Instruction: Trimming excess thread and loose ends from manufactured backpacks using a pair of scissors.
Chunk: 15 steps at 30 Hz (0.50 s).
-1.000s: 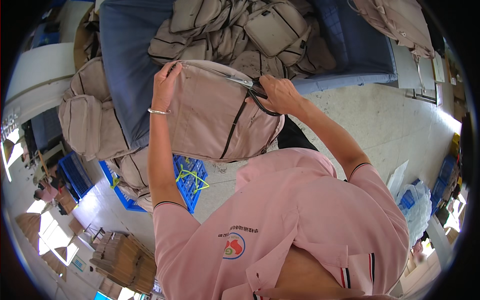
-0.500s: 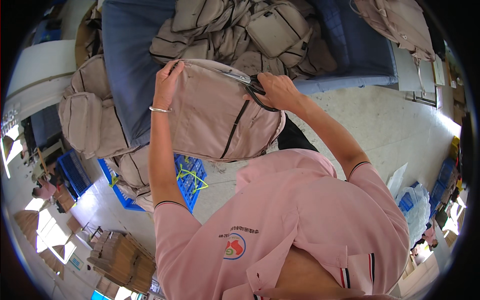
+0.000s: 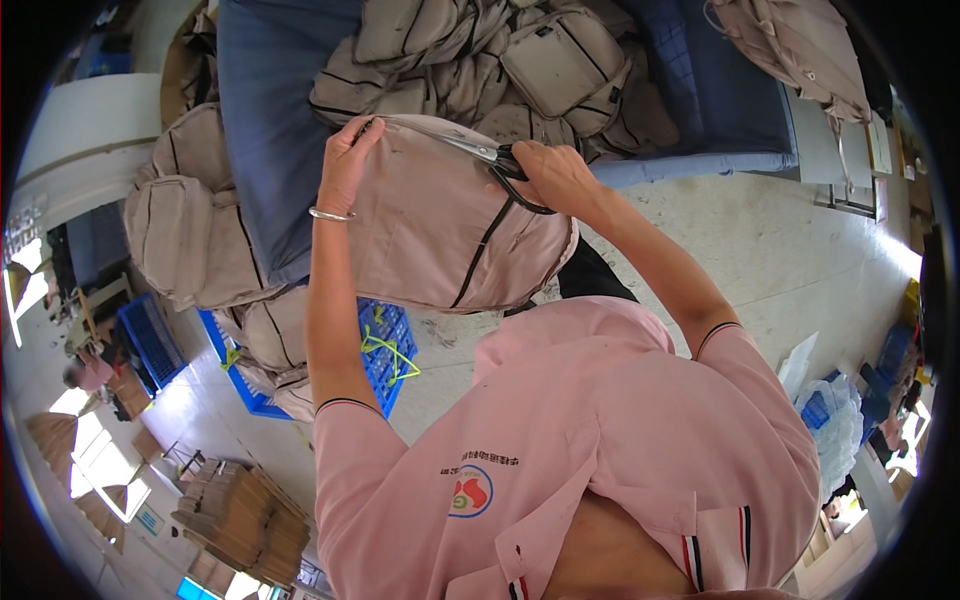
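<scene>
Right hand: the right hand (image 3: pixel 555 175) is closed through the black loop handles of the steel-bladed scissors (image 3: pixel 490 158), with the blades lying along the top edge of the bag.
Left hand: the left hand (image 3: pixel 348 160) is pinching the upper left corner of the beige fabric backpack with black zip lines (image 3: pixel 450 225), fingers curled over the seam; a thin silver bangle (image 3: pixel 332 214) is sitting on the wrist.
Bag position: the backpack is hanging between both hands, held up off the blue padded tabletop (image 3: pixel 270 130), front panel facing the camera.
Change: compared with the views of a second earlier, the scissors are lying a little farther left along the top seam; the bag and the left-hand grip are staying as they were.
Meaning: the work appears to be trimming along the top edge, still under way.
Surroundings: a heap of matching beige bags (image 3: pixel 500 55) is lying on the tabletop; a blue plastic crate (image 3: pixel 385 345) is standing on the floor below.
</scene>
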Available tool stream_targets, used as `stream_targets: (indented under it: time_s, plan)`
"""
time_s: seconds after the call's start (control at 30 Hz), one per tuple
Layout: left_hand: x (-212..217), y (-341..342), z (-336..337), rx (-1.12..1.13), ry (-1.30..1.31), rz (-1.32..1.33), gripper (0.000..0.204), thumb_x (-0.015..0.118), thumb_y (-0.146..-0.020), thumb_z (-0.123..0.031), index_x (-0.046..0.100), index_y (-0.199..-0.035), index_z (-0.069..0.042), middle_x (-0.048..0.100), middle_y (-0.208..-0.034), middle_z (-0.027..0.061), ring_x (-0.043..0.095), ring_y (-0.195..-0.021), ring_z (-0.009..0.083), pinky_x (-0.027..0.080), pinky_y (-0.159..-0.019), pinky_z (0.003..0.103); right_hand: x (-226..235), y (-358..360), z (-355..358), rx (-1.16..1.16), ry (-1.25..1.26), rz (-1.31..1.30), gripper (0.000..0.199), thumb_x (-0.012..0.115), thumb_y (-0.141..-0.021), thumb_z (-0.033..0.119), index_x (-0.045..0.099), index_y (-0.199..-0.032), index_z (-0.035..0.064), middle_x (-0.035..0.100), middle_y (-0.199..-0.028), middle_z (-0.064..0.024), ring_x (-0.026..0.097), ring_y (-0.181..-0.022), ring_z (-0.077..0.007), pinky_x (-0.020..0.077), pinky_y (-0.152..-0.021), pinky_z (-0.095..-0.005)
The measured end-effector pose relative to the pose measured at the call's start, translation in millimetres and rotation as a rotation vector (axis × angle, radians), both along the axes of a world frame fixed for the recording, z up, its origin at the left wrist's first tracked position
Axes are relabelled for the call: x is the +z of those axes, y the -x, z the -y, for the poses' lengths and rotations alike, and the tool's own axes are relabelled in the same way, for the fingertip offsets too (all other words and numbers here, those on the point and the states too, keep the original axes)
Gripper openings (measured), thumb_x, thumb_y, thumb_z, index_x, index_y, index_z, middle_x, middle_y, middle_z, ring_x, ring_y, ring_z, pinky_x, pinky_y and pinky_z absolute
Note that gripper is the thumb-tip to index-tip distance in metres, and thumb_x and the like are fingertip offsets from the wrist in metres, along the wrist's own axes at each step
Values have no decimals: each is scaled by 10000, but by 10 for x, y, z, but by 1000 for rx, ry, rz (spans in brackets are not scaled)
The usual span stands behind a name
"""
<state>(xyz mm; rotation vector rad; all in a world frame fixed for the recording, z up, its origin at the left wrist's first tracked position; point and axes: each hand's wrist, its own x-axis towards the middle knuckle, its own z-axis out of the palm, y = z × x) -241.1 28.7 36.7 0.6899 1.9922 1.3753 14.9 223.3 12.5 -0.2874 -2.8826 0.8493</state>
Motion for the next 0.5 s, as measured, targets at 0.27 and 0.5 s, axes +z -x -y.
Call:
stream_targets:
  time_s: [0.27,0.5]
  plan:
    - [1000,-424,621,-48,-70,-301,165,649,-926,-115,701,-1026,5,657,-929,5,555,-875,81,431,-801,216,-82,-514,-63,-642,416,-108,336,754,-875,314,615,-854,9,584,-630,-92,512,-575,-134,440,-547,-341]
    - [2449,-360,1562,680,-274,-779,208,599,-989,-174,696,-1042,3,682,-1013,93,594,-962,134,454,-881,275,42,-1205,-17,-785,469,-17,572,717,-869,507,554,-728,-22,478,-573,-139,382,-538,-167,382,-514,-354]
